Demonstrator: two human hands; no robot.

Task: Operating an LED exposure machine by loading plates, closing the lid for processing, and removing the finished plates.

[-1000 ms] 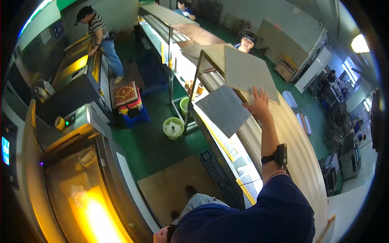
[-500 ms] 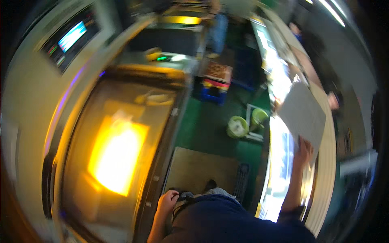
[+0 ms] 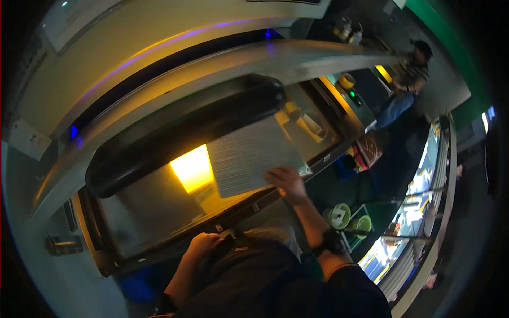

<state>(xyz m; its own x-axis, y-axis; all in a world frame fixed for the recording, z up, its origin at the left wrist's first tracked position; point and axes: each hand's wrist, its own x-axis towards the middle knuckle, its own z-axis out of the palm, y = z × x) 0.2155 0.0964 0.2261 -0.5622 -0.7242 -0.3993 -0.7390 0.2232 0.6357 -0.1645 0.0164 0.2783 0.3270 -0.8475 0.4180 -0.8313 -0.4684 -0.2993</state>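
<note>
My right hand (image 3: 289, 183) grips the near right edge of a thin, flat grey panel (image 3: 254, 153) marked with faint rows. The panel hangs over the glass bed (image 3: 143, 217) of a machine and covers part of a glowing yellow rectangle (image 3: 192, 168). My left hand (image 3: 204, 245) is closed near the machine's front edge, by my waist. Its fingers are curled against something dark that I cannot make out. A long, rounded black bar (image 3: 185, 135) crosses above the bed, just beyond the panel.
The pale raised frame (image 3: 297, 62) of the machine arches behind the black bar. Two green buckets (image 3: 337, 216) stand on the floor at right, near a brightly lit bench (image 3: 419, 183). A co-worker (image 3: 413, 74) stands at the far right end of the machine.
My view has swung right to left, toward the machine. My right hand has carried the grey panel from above the lit bench to over the glass bed. My left hand stays by my waist.
</note>
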